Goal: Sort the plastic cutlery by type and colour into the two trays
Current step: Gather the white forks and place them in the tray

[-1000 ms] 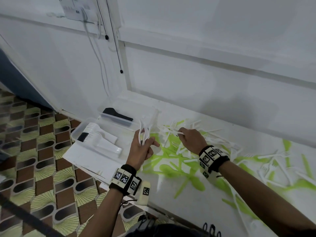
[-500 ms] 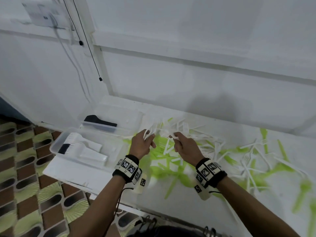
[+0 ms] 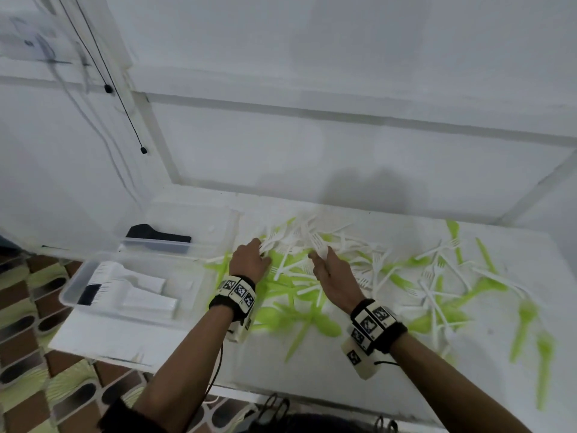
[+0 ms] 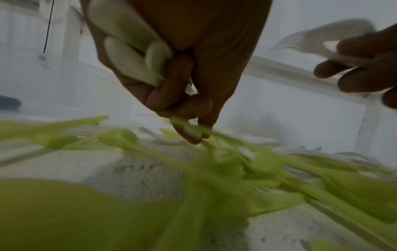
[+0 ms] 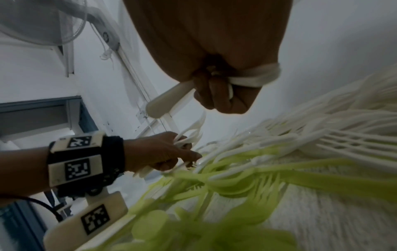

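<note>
L hand (image 3: 249,260) back down in pile w/ bundle of white forks (image 4: 131,56) clamped in curled fingers, fingertips nudging green piece. R hand (image 3: 327,273) lifted off pile, pinching one white fork (image 3: 318,245). I read this as gathering white forks before tray drop. Vs 1 s ago: L hand was raised beside near tray (image 3: 75,295), now at pile; head view swung right, more table (image 3: 312,379) visible. Loose cutlery (image 3: 437,276), white + green, mostly unsorted; far tray (image 3: 231,226) at rear left.

White forks (image 3: 315,242) and green cutlery (image 3: 296,310) lie mixed in a loose heap on the table. Two clear trays (image 3: 93,285) sit left of it; the near one holds stacked white pieces (image 3: 137,289).
</note>
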